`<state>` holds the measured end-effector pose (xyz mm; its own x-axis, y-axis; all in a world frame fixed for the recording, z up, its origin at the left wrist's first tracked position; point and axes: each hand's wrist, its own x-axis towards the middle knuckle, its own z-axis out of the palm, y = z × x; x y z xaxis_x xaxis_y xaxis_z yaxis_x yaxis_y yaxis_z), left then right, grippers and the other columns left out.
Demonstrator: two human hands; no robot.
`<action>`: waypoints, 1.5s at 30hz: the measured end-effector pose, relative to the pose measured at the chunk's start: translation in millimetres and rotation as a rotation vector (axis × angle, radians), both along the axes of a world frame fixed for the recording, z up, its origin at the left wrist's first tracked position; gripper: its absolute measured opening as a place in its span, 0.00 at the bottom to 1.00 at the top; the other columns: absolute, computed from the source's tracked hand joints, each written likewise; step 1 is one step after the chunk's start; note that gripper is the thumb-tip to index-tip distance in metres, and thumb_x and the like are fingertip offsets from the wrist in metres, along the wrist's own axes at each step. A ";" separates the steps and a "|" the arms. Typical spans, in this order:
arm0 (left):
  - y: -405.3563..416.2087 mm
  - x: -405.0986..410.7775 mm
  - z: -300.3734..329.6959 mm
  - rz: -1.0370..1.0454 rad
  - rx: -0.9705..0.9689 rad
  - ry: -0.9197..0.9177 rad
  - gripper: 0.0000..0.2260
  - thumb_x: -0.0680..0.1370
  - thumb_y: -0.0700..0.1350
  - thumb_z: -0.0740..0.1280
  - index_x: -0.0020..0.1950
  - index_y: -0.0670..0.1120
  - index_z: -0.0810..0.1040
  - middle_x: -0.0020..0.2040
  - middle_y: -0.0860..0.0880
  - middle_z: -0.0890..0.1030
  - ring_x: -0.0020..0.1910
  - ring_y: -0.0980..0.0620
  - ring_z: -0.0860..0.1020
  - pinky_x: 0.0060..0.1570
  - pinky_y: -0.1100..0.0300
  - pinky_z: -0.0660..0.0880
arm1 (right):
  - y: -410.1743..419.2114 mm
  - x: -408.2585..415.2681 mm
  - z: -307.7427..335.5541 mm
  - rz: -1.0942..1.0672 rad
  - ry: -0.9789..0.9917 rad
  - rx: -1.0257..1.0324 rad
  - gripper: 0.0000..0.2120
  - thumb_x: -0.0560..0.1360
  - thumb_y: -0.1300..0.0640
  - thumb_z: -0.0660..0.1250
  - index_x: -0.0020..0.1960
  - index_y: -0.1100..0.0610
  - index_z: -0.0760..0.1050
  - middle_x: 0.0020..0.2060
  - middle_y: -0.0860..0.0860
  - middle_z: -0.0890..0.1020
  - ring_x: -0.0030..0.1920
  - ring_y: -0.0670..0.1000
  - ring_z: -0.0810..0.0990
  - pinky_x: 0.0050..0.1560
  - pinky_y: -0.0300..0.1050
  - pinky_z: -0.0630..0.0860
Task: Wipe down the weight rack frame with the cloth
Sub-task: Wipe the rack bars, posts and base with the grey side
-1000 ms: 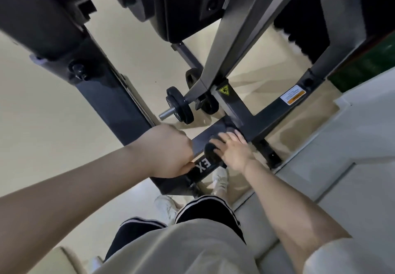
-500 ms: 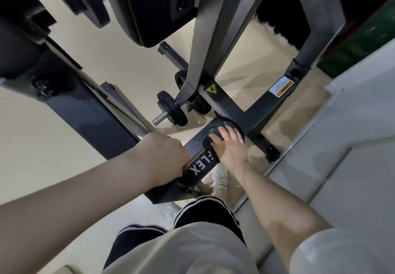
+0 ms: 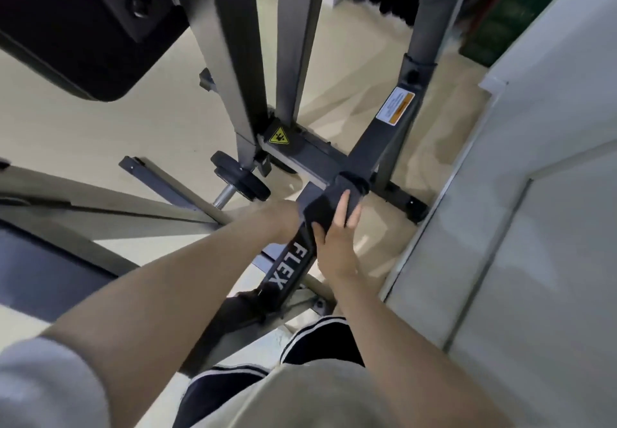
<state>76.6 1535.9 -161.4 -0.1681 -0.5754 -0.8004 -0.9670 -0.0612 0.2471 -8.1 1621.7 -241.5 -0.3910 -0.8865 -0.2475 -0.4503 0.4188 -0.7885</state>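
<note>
Cloth: the dark cloth [image 3: 329, 199] lay on the black frame bar [image 3: 290, 260] marked FLEX, close to the joint with the cross bar [image 3: 377, 147].
Right hand: the right hand [image 3: 335, 244] lay flat on the cloth, fingers [image 3: 342, 210] straight and together, pressing it onto the bar; nothing was gripped.
Left hand: the left hand [image 3: 282, 219] rested at the left edge of the bar, touching the cloth; its fingers were hidden, so I cannot tell their state.
Nearby: a small weight plate [image 3: 242, 180] sat on a peg left of the bar; a yellow warning sticker [image 3: 279, 135] was on the frame.
</note>
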 end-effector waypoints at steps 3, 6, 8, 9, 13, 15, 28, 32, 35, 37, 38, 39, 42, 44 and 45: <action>3.8 -9.5 -8.3 0.051 0.043 0.139 0.20 0.80 0.33 0.52 0.71 0.42 0.67 0.64 0.41 0.73 0.62 0.42 0.72 0.55 0.58 0.68 | 31.8 19.0 -4.7 0.081 -0.118 -0.028 0.39 0.79 0.57 0.63 0.71 0.42 0.35 0.76 0.59 0.40 0.74 0.61 0.54 0.69 0.55 0.66; 0.8 -14.3 -19.2 0.178 0.027 0.218 0.20 0.79 0.31 0.51 0.67 0.44 0.72 0.58 0.44 0.76 0.55 0.46 0.74 0.49 0.61 0.70 | 2.7 -0.6 -9.0 0.018 -0.142 -0.042 0.41 0.77 0.60 0.65 0.74 0.43 0.37 0.75 0.58 0.38 0.75 0.60 0.53 0.72 0.53 0.62; -6.4 -13.4 -24.1 0.243 0.029 0.248 0.17 0.80 0.33 0.52 0.64 0.41 0.74 0.56 0.42 0.77 0.51 0.48 0.73 0.51 0.60 0.72 | -21.1 -19.7 -11.3 -0.008 -0.132 -0.079 0.41 0.76 0.57 0.65 0.72 0.37 0.38 0.75 0.56 0.37 0.75 0.61 0.53 0.71 0.57 0.61; -9.1 -12.0 -26.7 0.242 0.041 0.240 0.17 0.80 0.34 0.53 0.64 0.42 0.74 0.56 0.43 0.77 0.53 0.48 0.74 0.55 0.56 0.73 | -26.8 -27.0 -9.9 -0.007 -0.127 -0.099 0.41 0.76 0.57 0.65 0.71 0.35 0.39 0.75 0.55 0.37 0.75 0.61 0.54 0.70 0.58 0.62; -8.3 -12.4 -23.3 0.186 0.071 0.220 0.18 0.80 0.36 0.54 0.67 0.49 0.71 0.59 0.44 0.75 0.57 0.45 0.75 0.59 0.53 0.74 | -12.9 -24.9 -3.0 0.030 -0.051 0.021 0.39 0.77 0.55 0.65 0.73 0.40 0.39 0.76 0.58 0.39 0.76 0.60 0.52 0.71 0.56 0.62; -8.0 -11.6 -24.0 0.138 0.075 0.206 0.24 0.77 0.33 0.54 0.69 0.51 0.69 0.63 0.45 0.74 0.58 0.46 0.75 0.58 0.52 0.75 | 0.5 -15.0 0.0 0.094 0.080 0.043 0.39 0.77 0.53 0.65 0.76 0.49 0.41 0.76 0.61 0.41 0.76 0.62 0.49 0.73 0.57 0.58; -41.3 -32.8 -8.3 -0.366 -0.728 0.358 0.15 0.76 0.40 0.57 0.60 0.42 0.74 0.50 0.42 0.79 0.45 0.42 0.80 0.41 0.53 0.78 | -39.9 -58.4 -4.7 0.171 0.188 0.012 0.33 0.79 0.51 0.60 0.77 0.59 0.48 0.77 0.55 0.48 0.75 0.60 0.45 0.73 0.51 0.49; -53.3 -43.4 -18.8 -0.536 -0.633 0.209 0.23 0.78 0.44 0.62 0.73 0.44 0.65 0.71 0.42 0.68 0.70 0.41 0.67 0.68 0.47 0.63 | -94.0 -106.8 -9.0 0.110 0.178 0.022 0.33 0.80 0.54 0.60 0.77 0.59 0.45 0.77 0.54 0.46 0.76 0.60 0.44 0.74 0.56 0.52; -60.3 -53.0 -23.8 -0.470 -0.379 0.071 0.25 0.81 0.54 0.57 0.76 0.48 0.57 0.72 0.45 0.64 0.70 0.45 0.64 0.69 0.51 0.62 | -132.9 -143.5 -5.3 0.075 0.208 0.042 0.34 0.80 0.55 0.60 0.77 0.59 0.43 0.77 0.54 0.44 0.76 0.58 0.44 0.74 0.53 0.53; -61.1 -57.1 -23.0 -0.443 -0.330 0.063 0.23 0.81 0.55 0.56 0.75 0.49 0.59 0.67 0.47 0.69 0.65 0.46 0.68 0.64 0.53 0.66 | -127.4 -139.5 -1.6 0.070 0.200 0.041 0.35 0.79 0.57 0.63 0.77 0.60 0.45 0.77 0.56 0.46 0.76 0.59 0.47 0.73 0.53 0.54; -58.6 -59.0 -21.7 -0.514 -0.359 0.021 0.23 0.81 0.54 0.56 0.75 0.50 0.58 0.68 0.47 0.68 0.66 0.47 0.67 0.64 0.54 0.64 | -115.4 -131.7 -0.5 0.103 0.202 0.033 0.35 0.78 0.57 0.64 0.77 0.61 0.47 0.76 0.58 0.48 0.75 0.61 0.50 0.73 0.55 0.56; -56.9 -60.9 -21.1 -0.594 -0.389 -0.024 0.23 0.81 0.53 0.57 0.75 0.51 0.57 0.69 0.48 0.66 0.67 0.47 0.64 0.64 0.54 0.62 | -100.6 -123.1 -0.9 0.165 0.196 0.026 0.35 0.77 0.58 0.65 0.76 0.63 0.49 0.76 0.59 0.49 0.75 0.63 0.52 0.72 0.58 0.58; -56.1 -65.1 -22.2 -0.624 -0.412 -0.069 0.27 0.79 0.54 0.61 0.76 0.52 0.57 0.74 0.46 0.58 0.73 0.46 0.56 0.71 0.51 0.54 | -82.9 -123.4 -2.2 0.337 0.188 0.048 0.32 0.79 0.51 0.59 0.76 0.63 0.50 0.76 0.58 0.51 0.75 0.64 0.49 0.74 0.58 0.53; -60.9 -68.4 -24.0 -0.623 -0.378 -0.069 0.29 0.77 0.56 0.63 0.76 0.50 0.57 0.75 0.47 0.57 0.75 0.47 0.53 0.73 0.51 0.47 | -111.8 -148.3 -3.6 0.314 0.284 0.075 0.32 0.80 0.50 0.58 0.77 0.61 0.48 0.77 0.56 0.50 0.76 0.62 0.44 0.75 0.54 0.47; -63.8 -69.8 -25.2 -0.622 -0.356 -0.073 0.30 0.77 0.57 0.63 0.75 0.50 0.58 0.74 0.47 0.59 0.75 0.47 0.53 0.73 0.51 0.46 | -129.1 -162.8 -2.0 0.298 0.340 0.103 0.32 0.80 0.51 0.58 0.77 0.60 0.47 0.77 0.55 0.49 0.76 0.60 0.42 0.76 0.53 0.45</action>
<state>6.8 1472.1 -186.6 -0.5027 -0.6182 -0.6042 -0.8113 0.5788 0.0827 -170.9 1492.6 -243.5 -0.1975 -0.9501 -0.2415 -0.7889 0.3003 -0.5362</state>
